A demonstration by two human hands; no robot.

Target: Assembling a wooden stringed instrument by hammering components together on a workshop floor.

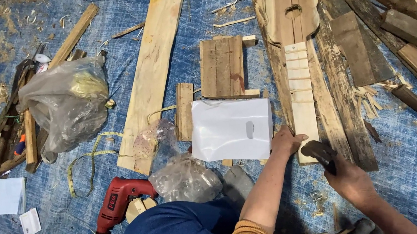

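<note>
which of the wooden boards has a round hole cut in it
The guitar-shaped board at the top, just right of centre. It has curved sides and a round hole near its middle; the long pale plank and the slatted panel have none.

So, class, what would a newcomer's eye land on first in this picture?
Probably the guitar-shaped wooden body at top centre, its pale fretted neck running down to the left hand, while the right hand holds a dark tool. Next, the white plastic bag in the middle and the red drill at lower left.
</note>
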